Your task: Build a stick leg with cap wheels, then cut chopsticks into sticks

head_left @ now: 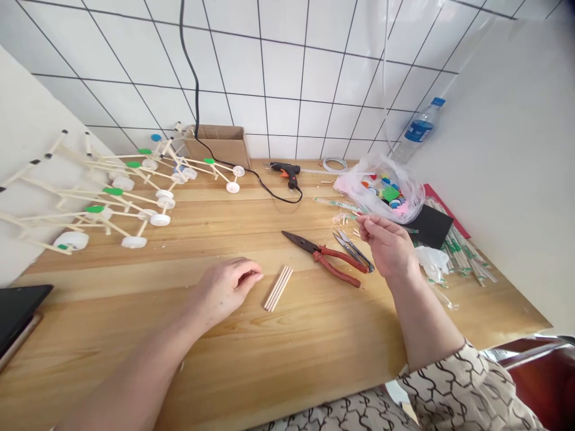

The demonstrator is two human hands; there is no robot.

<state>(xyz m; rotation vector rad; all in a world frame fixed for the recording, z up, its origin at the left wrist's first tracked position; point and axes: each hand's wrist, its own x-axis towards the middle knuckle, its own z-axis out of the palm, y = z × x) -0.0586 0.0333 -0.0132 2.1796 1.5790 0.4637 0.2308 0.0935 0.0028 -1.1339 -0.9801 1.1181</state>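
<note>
My left hand [227, 288] rests low over the wooden table, its fingers curled in toward the thumb, and nothing shows between them. Just to its right lie several short wooden sticks [278, 288], side by side in a neat row. My right hand [387, 244] is raised at the right, thumb and fingertips pinched together. A pale tip shows by those fingertips, too small to name. Left of this hand are long-nose pliers [326, 257] with red handles and small thread snips [353, 249]. Little cut stick pieces [344, 221] lie near the right fingertips.
Stick-built models with white cap wheels [135, 242] crowd the left. At the back are a cardboard box [220, 145] and a black glue gun [286, 172] with its cord. A plastic bag of colored caps [381, 188], a bottle [417, 131] and wrapped sticks [462, 251] stand right.
</note>
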